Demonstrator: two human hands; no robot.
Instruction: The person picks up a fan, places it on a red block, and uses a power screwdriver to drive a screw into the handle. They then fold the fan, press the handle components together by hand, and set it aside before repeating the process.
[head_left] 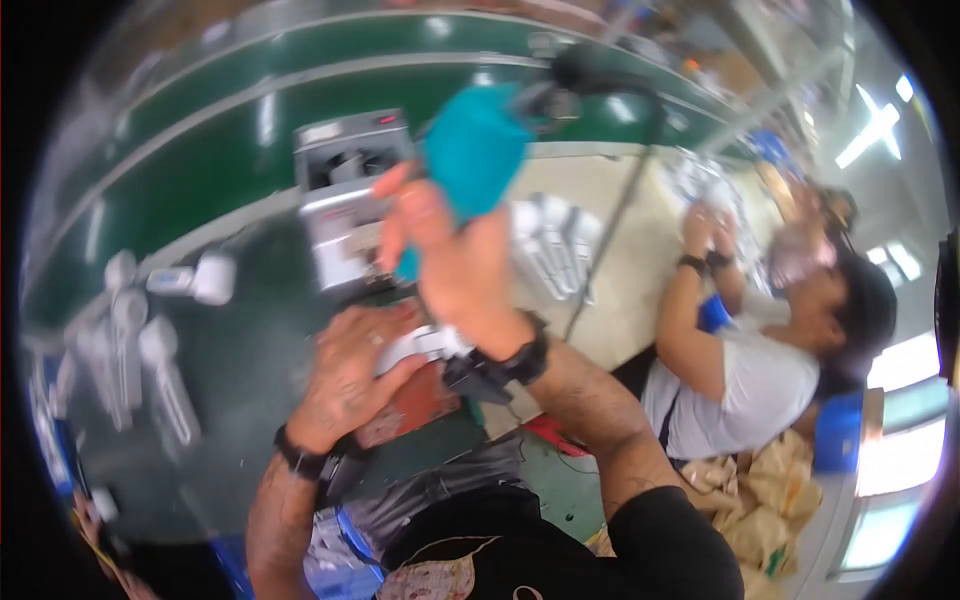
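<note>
My right hand (450,260), smeared by motion, is wrapped round a teal electric screwdriver (478,145) that hangs from a black cord. Its lower end is partly hidden behind my fingers and wrist. Below it, my left hand (350,375) presses a white plastic part (425,345) down on a reddish-brown pad (405,410). The left thumb lies along the part's near side, and my right wrist covers its right end. Close beyond my hands stands a grey screw feeder (335,215) with an open top and a small red light.
Several white handheld housings (125,320) lie on the dark green bench at left. More white pieces (555,240) lie on the pale surface at right. A person in a light shirt (745,380) works with white pieces there. Brown bags (765,490) lie behind that person.
</note>
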